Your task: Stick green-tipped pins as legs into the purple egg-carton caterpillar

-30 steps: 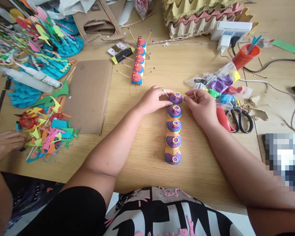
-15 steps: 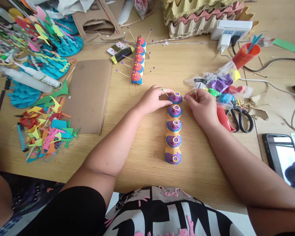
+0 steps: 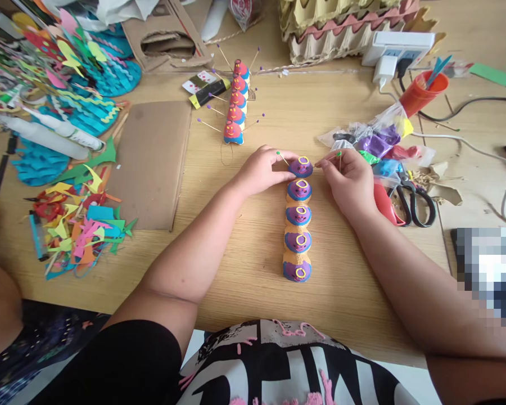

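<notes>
Perhaps a thin stick (image 3: 319, 165) in the right grip (image 3: 349, 177), tip indistinct.

Paper scraps (image 3: 84, 235) show a craft workspace

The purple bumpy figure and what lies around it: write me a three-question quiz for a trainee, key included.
1. Count: how many painted bumps does the purple figure have?
2. Fill in, near or far: the left hand holds the purple figure at its ____ end.
3. Choose: where do the black-handled scissors lie?
a) inside the orange cup
b) to the right of the right hand
c) on top of the egg trays

Key: 1. Five. 2. Far. 3. b.
</notes>
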{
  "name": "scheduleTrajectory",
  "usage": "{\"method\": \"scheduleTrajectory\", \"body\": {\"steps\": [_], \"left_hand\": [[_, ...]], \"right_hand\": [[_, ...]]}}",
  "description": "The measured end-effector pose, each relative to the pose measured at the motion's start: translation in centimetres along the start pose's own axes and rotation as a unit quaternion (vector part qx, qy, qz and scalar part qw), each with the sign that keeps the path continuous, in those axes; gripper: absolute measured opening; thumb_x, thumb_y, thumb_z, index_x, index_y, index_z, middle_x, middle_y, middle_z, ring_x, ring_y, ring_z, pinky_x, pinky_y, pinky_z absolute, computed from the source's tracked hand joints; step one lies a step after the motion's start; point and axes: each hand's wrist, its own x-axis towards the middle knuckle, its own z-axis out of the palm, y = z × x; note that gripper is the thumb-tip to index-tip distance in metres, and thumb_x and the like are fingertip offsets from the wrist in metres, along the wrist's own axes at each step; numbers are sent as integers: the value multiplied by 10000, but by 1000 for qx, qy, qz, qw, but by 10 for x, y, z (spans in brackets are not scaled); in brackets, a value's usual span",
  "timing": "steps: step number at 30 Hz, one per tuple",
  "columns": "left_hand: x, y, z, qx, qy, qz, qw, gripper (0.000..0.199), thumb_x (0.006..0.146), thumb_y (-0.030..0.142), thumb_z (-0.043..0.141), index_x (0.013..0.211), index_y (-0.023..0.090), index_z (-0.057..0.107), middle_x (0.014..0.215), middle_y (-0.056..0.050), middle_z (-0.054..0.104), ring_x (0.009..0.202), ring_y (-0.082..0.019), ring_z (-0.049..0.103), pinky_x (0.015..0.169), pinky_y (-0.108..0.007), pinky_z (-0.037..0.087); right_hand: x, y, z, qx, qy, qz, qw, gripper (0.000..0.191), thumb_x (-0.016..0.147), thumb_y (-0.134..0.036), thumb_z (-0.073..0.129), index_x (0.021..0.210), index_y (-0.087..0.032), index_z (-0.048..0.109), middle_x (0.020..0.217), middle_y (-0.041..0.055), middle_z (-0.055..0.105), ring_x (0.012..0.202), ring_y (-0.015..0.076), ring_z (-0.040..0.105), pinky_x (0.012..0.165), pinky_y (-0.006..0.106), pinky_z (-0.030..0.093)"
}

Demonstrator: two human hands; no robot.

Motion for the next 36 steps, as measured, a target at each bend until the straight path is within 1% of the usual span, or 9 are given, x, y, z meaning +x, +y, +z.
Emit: {"method": "scheduleTrajectory", "body": {"steps": [3,8,11,15,22,27,32,36], "left_hand": [[0,2,-1,1,-4,-3,1000,419,857,219,842,1271,271,809,1196,-47,822,1151,-247,675,1037,-374,541],[-1,2,-1,1,-4,-5,1000,420,860,230,835,1276,277,809,1212,-48,821,1149,-247,671,1025,-370,543],[-1,2,-1,0,-7,-6,1000,419,863,245,833,1279,283,806,1216,-49,819,1143,-250,670,1032,-380,542],[0,3,-2,3,-8,-10,1000,417,862,254,835,1277,280,805,1217,-54,816,1143,-253,664,1030,-383,540],[-1,3,-2,1,-4,-15,1000,412,862,266,838,1272,275,807,1201,-51,814,1134,-251,664,1031,-376,531],[-1,3,-2,2,-3,-11,1000,415,861,255,836,1275,268,807,1207,-51,813,1146,-250,669,1056,-379,529],[-1,3,-2,6,-2,-13,1000,414,857,254,841,1269,274,810,1196,-51,815,1129,-250,672,1028,-376,539],[-1,1,-1,9,0,-15,1000,416,853,262,845,1267,270,810,1177,-57,811,1114,-248,673,1008,-376,543]], "right_hand": [[-1,1,1,15,3,-4,1000,57,954,-260,685,913,-237,653,870,18,734,769,166,654,760,359,564],[-1,-1,2,35,11,-1,999,54,947,-257,686,905,-237,659,891,31,765,774,175,679,782,382,578],[-1,-1,2,34,16,0,999,108,954,-322,709,905,-243,654,901,43,769,816,196,703,812,406,600],[-1,0,2,13,17,-4,1000,149,963,-385,716,917,-253,662,898,41,753,850,208,701,836,423,620],[-2,0,2,-2,17,-11,1000,112,955,-338,703,912,-245,657,892,29,723,845,187,669,816,377,594],[-2,-3,2,6,21,-15,1000,65,937,-290,693,908,-241,663,897,28,731,818,177,652,807,369,576],[-3,-2,3,-10,21,-16,1000,82,944,-319,694,912,-247,671,885,26,718,818,181,646,798,367,576],[-2,-1,3,-22,17,-19,999,82,931,-309,701,884,-246,679,837,15,701,773,173,621,776,364,563]]}}
